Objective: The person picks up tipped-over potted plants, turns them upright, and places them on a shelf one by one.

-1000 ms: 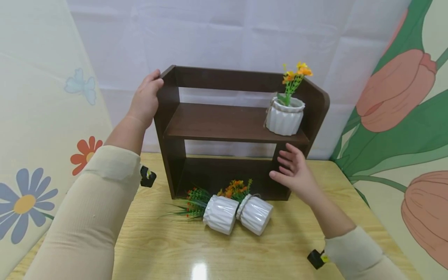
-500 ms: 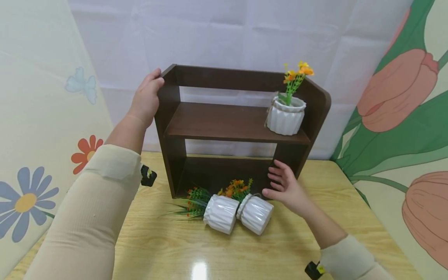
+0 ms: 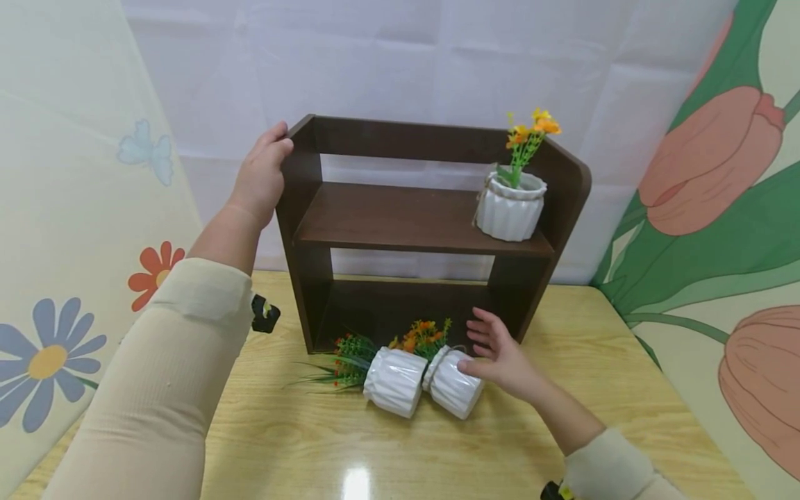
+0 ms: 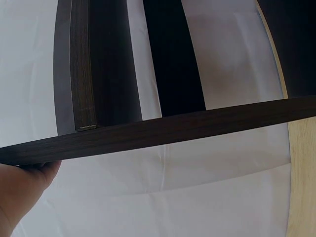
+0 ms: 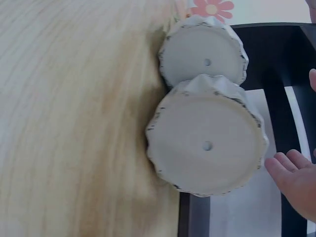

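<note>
A dark brown two-tier shelf [image 3: 387, 219] stands on the table, and my left hand [image 3: 257, 173] grips the upper edge of its left side panel. Two white fluted flowerpots lie tipped over in front of it. The right flowerpot [image 3: 451, 385] has orange flowers [image 3: 420, 337]; the left flowerpot [image 3: 394, 382] holds green grass with small red blooms [image 3: 351, 360]. My right hand [image 3: 503, 361] hovers by the right flowerpot, fingers spread and thumb overlapping it in the head view. In the right wrist view, the near pot's base [image 5: 207, 163] faces the camera, beside my fingers.
A third white flowerpot [image 3: 509, 212] with orange flowers stands upright at the right end of the upper shelf. The wooden table [image 3: 300, 444] extends in front. A white cloth [image 3: 387, 62] hangs behind, with flower-printed panels [image 3: 706, 208] at the sides.
My right hand has moved down and left, from beside the shelf's right side to the right tipped flowerpot. The left hand has stayed at the shelf's side panel.
</note>
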A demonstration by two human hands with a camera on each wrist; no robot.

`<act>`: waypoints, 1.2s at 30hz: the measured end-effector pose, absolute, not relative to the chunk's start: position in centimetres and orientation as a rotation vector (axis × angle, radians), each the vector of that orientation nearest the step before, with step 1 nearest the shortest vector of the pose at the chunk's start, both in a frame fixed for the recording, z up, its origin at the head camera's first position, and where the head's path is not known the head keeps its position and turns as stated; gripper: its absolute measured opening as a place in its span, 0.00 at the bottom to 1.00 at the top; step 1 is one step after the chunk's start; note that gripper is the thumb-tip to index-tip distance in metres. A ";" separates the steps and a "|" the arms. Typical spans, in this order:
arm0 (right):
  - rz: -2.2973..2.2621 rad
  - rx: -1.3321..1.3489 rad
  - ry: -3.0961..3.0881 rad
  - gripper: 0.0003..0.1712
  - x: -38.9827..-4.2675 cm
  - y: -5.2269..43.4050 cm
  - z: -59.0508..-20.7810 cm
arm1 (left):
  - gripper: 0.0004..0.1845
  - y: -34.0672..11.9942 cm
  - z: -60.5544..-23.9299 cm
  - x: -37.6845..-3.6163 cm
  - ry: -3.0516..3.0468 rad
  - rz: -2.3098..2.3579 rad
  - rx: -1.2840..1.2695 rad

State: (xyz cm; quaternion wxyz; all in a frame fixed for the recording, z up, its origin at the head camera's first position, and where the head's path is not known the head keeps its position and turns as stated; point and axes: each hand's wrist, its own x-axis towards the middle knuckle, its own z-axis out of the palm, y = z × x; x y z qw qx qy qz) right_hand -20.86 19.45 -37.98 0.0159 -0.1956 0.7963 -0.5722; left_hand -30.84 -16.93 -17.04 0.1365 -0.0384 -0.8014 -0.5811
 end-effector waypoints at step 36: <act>-1.008 -0.532 2.855 0.58 -21.5 17.2 -40.4 | 0.29 -16.9 -17.0 -30.9 -2.317 -1.695 -0.116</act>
